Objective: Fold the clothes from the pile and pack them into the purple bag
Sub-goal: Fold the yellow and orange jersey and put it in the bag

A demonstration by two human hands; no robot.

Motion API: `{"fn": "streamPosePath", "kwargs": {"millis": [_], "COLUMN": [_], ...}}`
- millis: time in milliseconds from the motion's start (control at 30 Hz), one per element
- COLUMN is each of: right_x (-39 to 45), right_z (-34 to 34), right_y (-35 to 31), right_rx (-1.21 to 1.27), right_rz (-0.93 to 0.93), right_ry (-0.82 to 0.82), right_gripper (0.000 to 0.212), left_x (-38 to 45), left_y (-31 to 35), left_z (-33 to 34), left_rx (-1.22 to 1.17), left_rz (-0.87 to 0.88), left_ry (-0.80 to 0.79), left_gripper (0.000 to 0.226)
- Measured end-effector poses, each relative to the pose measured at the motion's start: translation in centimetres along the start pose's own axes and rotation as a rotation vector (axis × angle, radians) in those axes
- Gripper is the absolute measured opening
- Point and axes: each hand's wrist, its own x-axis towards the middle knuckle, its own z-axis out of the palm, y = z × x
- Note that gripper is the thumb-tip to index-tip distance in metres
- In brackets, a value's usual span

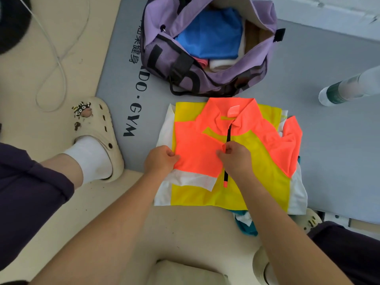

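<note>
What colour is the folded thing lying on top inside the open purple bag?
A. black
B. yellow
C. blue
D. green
C: the open purple fabric bag holds a bright blue folded cloth on top, with white and pink pieces beside and below it.

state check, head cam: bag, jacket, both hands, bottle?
purple bag: unzipped, open, folded clothes inside
orange-and-yellow jacket: flat on the pile, left sleeve folded in, zipper partly open
left hand: pinches the sleeve fabric
right hand: pinches fabric by the zipper
bottle: lying on the mat
</note>
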Motion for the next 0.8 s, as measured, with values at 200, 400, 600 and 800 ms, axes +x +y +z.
{"fn": "streamPosePath", "kwargs": {"millis": [200,400,600,800], "right_x": [0.2,0.8,1.6,5.3], "right_z": [0.5,0.3,-3.5,-10.5], "right_y": [-0.9,-0.6,0.6,4.4], "right_rx": [0.058,-0.070,-0.031,-0.140], "right_rz": [-0.124,-0.100,-0.169,-0.132], "right_ry": [0.133,0.030,0.186,0.258], "right_gripper": [0.015,0.024,0.018,0.028], "left_x": [-0.1,-0.7,-2.3,-4.8], "left_y": [-0.3,-0.4,3.3,9.5], "left_z": [0.3,0.4,0.8,3.8], "left_rx": [-0.062,-0.095,-0.025,0.169], "left_rz": [0.064,0.035,0.262,0.722], "left_ry": [0.009,0.026,0.235,0.141], "left_gripper": [0.017,0.017,0.018,0.045]}}
